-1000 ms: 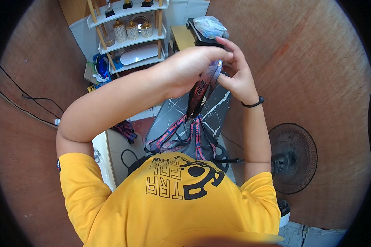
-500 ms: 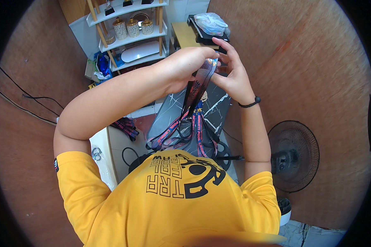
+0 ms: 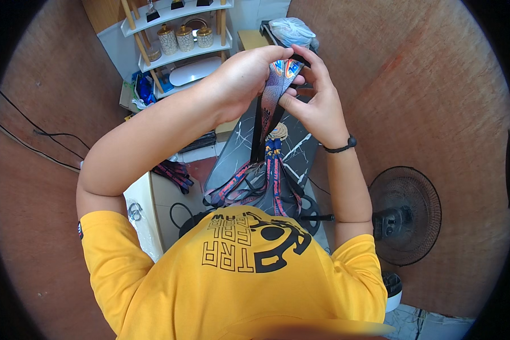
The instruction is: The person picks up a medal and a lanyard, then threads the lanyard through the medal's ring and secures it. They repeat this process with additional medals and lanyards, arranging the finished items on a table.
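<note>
Lanyard ribbon (image 3: 275,90), patterned blue, orange and purple, hangs pinched between left hand (image 3: 246,76) and right hand (image 3: 317,102).

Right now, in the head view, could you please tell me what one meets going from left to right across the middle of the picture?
Black cable → left hand → patterned ribbon → right hand → black wristband → black fan.
</note>
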Demonstrator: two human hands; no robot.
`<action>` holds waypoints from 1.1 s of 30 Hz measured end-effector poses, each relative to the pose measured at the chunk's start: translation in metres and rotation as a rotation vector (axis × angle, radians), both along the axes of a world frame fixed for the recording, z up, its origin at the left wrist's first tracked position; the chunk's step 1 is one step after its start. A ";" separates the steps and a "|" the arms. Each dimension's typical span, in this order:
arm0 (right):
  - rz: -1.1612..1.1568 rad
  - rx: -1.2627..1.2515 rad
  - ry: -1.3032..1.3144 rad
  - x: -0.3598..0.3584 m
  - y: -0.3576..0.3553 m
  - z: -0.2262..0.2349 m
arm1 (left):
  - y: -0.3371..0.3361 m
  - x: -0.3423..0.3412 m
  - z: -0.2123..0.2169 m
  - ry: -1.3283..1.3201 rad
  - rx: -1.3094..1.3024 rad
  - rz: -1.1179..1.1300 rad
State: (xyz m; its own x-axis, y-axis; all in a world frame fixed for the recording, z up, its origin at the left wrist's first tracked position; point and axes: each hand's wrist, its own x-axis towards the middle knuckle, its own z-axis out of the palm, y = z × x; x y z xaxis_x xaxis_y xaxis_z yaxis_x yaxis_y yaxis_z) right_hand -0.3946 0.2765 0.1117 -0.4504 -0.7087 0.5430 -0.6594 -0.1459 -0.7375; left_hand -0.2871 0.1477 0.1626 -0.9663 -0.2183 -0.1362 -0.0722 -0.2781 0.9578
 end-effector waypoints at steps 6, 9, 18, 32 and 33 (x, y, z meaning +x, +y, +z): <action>0.054 0.082 -0.015 0.003 -0.003 0.003 | -0.006 -0.002 -0.005 -0.115 -0.163 -0.087; 0.047 0.119 0.026 0.005 -0.002 0.003 | -0.008 0.000 -0.014 -0.142 -0.163 -0.095; 0.052 0.087 0.129 0.002 -0.013 -0.002 | -0.018 -0.002 -0.002 -0.170 -0.128 -0.164; 0.468 0.032 -0.450 -0.009 -0.021 -0.017 | -0.015 0.005 0.037 -0.166 -0.446 -0.141; 0.516 -0.054 -0.509 -0.010 -0.023 -0.022 | -0.013 0.007 0.036 -0.165 -0.438 -0.149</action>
